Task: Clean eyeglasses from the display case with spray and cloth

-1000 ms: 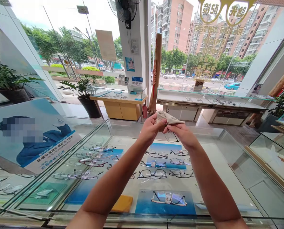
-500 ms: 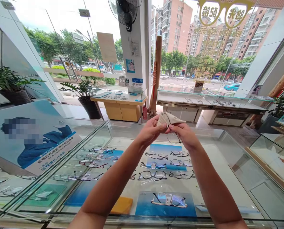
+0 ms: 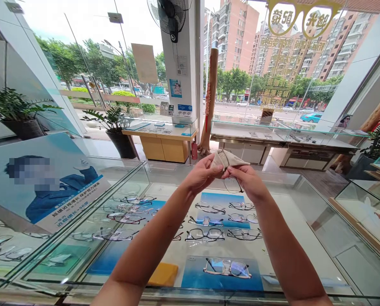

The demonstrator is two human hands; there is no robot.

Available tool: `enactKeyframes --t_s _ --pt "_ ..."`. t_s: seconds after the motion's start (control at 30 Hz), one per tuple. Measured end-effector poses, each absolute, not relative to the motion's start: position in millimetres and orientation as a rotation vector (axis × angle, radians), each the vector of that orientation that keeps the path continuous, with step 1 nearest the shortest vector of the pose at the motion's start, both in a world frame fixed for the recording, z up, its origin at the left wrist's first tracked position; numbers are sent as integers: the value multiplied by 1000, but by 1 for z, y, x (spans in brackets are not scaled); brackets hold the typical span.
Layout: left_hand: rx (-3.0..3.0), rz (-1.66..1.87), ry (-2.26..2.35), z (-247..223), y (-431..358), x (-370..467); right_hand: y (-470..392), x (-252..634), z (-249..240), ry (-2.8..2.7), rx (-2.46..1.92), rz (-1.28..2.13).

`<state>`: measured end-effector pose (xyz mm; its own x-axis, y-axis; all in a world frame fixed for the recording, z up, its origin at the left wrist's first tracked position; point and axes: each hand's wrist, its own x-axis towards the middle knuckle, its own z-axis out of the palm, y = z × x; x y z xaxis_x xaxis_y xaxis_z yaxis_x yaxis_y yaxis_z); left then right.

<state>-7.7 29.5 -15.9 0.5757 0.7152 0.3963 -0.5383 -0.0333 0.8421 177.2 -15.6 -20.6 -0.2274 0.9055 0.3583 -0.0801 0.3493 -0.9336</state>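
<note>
- left forearm and right forearm slant in from the bottom, stretched forward over the glass showcase, converging at the hands
- in the showcase, near side: blue card with a pair of display glasses on it, yellow block just left
- behind those: rows of glasses, roughly between my arms
- my left hand: closed, pinching the beige cloth, thumb on top, pointing right
- my right hand: closed too, angled in to meet the left, gripping the held glasses by the cloth's lower edge; exact contact hidden
- held glasses: partly under the cloth, one lens hanging below my fingertips, above the far part of the showcase
- further: wood-fronted counter, tree-trunk post
- wall fan up high; trees outside
</note>
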Motion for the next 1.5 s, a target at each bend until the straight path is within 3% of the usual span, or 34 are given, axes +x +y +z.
enactKeyframes --t_s 0.2,0.47,0.6,0.73,1.23,1.5 --pt "1202 1157 265 -24 28 3 -17 169 -23 -1594 -767 1157" --pt "1251 970 233 -11 31 -16 -16 181 -21 -1545 -756 1147" --pt "1282 1058 208 -18 28 -6 -18 174 -21 -1578 -755 1185" --pt "1173 1226 225 -24 28 5 -23 163 -21 -1641 -742 1216" --pt "865 1187 240 -16 41 -6 -22 182 -15 -1539 -696 1144" --pt "1052 1233 235 -17 46 -14 -33 210 -3 -1467 -687 1095"
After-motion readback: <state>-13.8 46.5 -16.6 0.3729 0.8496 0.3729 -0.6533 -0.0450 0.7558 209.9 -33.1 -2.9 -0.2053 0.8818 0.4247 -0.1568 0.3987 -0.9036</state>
